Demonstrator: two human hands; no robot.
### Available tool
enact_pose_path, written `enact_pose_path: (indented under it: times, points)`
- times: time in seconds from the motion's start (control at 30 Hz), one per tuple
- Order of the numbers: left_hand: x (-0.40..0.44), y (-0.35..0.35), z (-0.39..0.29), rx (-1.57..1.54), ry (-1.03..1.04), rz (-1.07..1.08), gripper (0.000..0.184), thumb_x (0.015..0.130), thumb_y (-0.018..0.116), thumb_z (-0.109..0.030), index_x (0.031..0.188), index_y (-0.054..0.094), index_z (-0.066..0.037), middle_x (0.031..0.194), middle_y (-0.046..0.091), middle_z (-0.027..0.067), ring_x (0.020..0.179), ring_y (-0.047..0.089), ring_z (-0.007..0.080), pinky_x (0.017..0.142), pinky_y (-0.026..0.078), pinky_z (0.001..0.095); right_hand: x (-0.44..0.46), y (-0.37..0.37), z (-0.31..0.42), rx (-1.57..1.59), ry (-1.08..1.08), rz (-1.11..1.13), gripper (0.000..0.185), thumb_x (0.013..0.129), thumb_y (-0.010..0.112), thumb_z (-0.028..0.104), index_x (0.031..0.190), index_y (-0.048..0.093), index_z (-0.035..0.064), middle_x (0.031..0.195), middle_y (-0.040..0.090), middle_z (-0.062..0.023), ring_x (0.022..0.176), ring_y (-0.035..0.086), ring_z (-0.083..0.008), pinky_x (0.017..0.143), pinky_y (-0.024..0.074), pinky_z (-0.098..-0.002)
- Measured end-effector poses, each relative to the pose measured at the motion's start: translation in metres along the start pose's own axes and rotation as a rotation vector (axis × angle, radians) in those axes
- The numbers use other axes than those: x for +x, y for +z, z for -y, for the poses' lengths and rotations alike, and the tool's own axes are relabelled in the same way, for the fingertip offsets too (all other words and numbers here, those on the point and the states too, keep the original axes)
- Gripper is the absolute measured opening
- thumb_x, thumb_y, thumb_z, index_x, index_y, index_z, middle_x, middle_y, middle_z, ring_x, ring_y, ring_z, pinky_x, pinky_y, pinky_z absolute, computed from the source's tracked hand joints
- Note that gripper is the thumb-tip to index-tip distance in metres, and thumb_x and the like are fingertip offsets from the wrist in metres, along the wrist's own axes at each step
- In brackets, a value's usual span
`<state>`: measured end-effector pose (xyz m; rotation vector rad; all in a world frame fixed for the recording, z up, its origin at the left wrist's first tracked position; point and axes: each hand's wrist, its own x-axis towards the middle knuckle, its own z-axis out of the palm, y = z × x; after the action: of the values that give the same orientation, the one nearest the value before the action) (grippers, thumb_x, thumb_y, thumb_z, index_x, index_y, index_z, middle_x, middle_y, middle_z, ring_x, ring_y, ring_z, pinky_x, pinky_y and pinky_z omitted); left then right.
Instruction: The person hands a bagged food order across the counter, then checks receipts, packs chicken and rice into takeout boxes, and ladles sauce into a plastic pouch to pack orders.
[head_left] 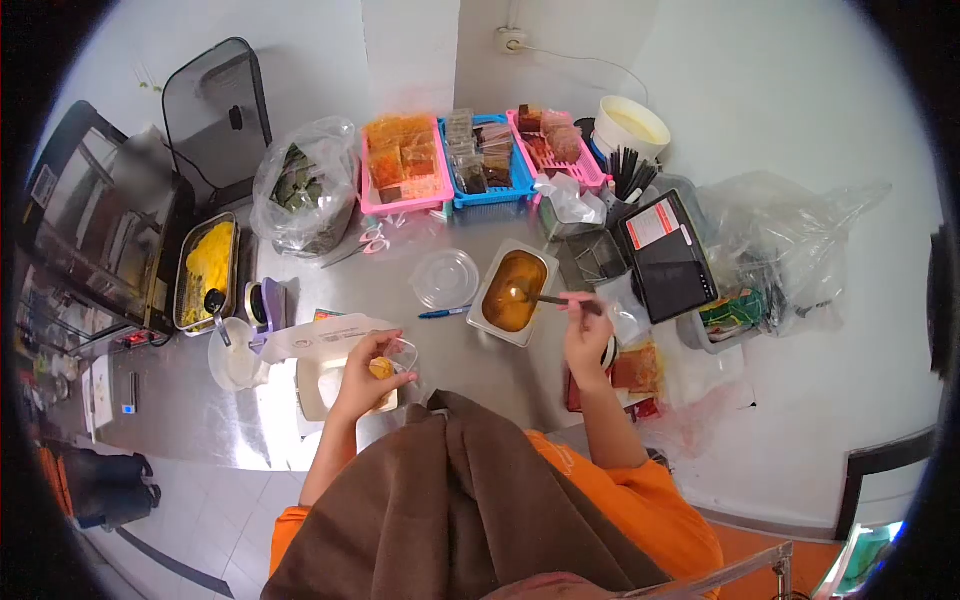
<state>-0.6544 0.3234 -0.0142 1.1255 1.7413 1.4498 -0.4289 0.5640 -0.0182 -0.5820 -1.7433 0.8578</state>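
Note:
My left hand pinches a small clear plastic cup above an open white takeaway box. Something white and a yellow-orange piece of food show inside the box, partly covered by my hand. My right hand is closed around the dark handle of a ladle. The ladle's bowl dips into brown sauce in a rectangular metal pan. Beside the pan lie a round clear lid and a blue pen.
Pink baskets and a blue basket of packets line the back. A tablet stands right of the pan. At left are a tray of yellow food, a white tub and scissors.

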Motion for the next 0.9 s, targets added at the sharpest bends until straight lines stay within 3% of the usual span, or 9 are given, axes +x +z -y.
enact_pose_path:
  times: [0.1, 0.2, 0.3, 0.4, 0.5, 0.73, 0.9]
  points:
    - [-0.001, 0.0, -0.002, 0.014, -0.018, -0.005, 0.061, 0.06, 0.079, -0.005, 0.113, 0.05, -0.001, 0.11, 0.053, 0.0066, 0.098, 0.051, 0.0153, 0.088, 0.04, 0.029, 0.006, 0.001, 0.023, -0.172, -0.39, 0.175, 0.009, 0.079, 0.054, -0.002, 0.088, 0.053, 0.0007, 0.088, 0.06, -0.0124, 0.078, 0.058, -0.0296, 0.069, 0.0466, -0.0343]
    - [-0.002, 0.0, -0.003, 0.007, -0.007, -0.009, 0.06, 0.06, 0.079, -0.006, 0.113, 0.05, -0.001, 0.108, 0.053, 0.0062, 0.098, 0.051, 0.015, 0.088, 0.04, 0.0286, -0.002, 0.004, 0.018, -0.257, -0.405, 0.336, 0.011, 0.079, 0.054, -0.002, 0.089, 0.053, 0.0006, 0.086, 0.06, -0.0136, 0.078, 0.057, -0.0309, 0.07, 0.0469, -0.0348]
    - [-0.002, 0.001, -0.001, -0.003, 0.008, -0.014, 0.06, 0.06, 0.079, -0.007, 0.112, 0.05, -0.001, 0.104, 0.054, 0.006, 0.096, 0.052, 0.0149, 0.086, 0.041, 0.0282, -0.018, 0.01, -0.004, -0.203, -0.144, 0.273, 0.008, 0.083, 0.053, 0.002, 0.09, 0.052, -0.0002, 0.086, 0.06, -0.0134, 0.073, 0.059, -0.0277, 0.067, 0.0474, -0.0335]
    - [-0.003, 0.001, 0.002, -0.004, 0.024, -0.024, 0.059, 0.06, 0.079, -0.008, 0.112, 0.052, -0.001, 0.099, 0.055, 0.0064, 0.093, 0.054, 0.0152, 0.083, 0.043, 0.028, -0.026, 0.013, -0.039, 0.024, 0.254, 0.048, 0.01, 0.088, 0.05, 0.01, 0.091, 0.049, -0.0001, 0.085, 0.059, -0.0132, 0.067, 0.059, -0.0221, 0.063, 0.0488, -0.0311]
    - [-0.001, 0.004, 0.001, -0.023, 0.034, -0.017, 0.058, 0.06, 0.079, -0.008, 0.111, 0.053, -0.001, 0.099, 0.055, 0.0065, 0.093, 0.054, 0.0154, 0.083, 0.043, 0.0281, -0.022, 0.009, -0.058, 0.337, 0.458, -0.241, 0.015, 0.092, 0.046, 0.016, 0.092, 0.046, 0.0015, 0.083, 0.058, -0.0123, 0.064, 0.058, -0.0169, 0.061, 0.0505, -0.0296]
    - [0.015, 0.017, -0.005, 0.06, 0.127, 0.033, 0.056, 0.061, 0.079, -0.011, 0.11, 0.054, -0.003, 0.099, 0.056, 0.0066, 0.093, 0.054, 0.0161, 0.083, 0.043, 0.0296, -0.026, -0.012, -0.08, 0.649, 0.794, -0.441, 0.014, 0.091, 0.046, 0.015, 0.092, 0.043, 0.0011, 0.083, 0.056, -0.0123, 0.067, 0.054, -0.0182, 0.065, 0.0522, -0.0329]
    - [0.038, 0.037, -0.012, 0.163, 0.168, 0.104, 0.057, 0.06, 0.079, -0.012, 0.11, 0.053, -0.004, 0.097, 0.058, 0.0057, 0.09, 0.055, 0.0147, 0.077, 0.043, 0.0279, -0.025, -0.019, -0.08, 0.75, 0.869, -0.497, 0.013, 0.09, 0.046, 0.013, 0.092, 0.043, 0.0001, 0.085, 0.054, -0.013, 0.074, 0.053, -0.0199, 0.07, 0.052, -0.0351]
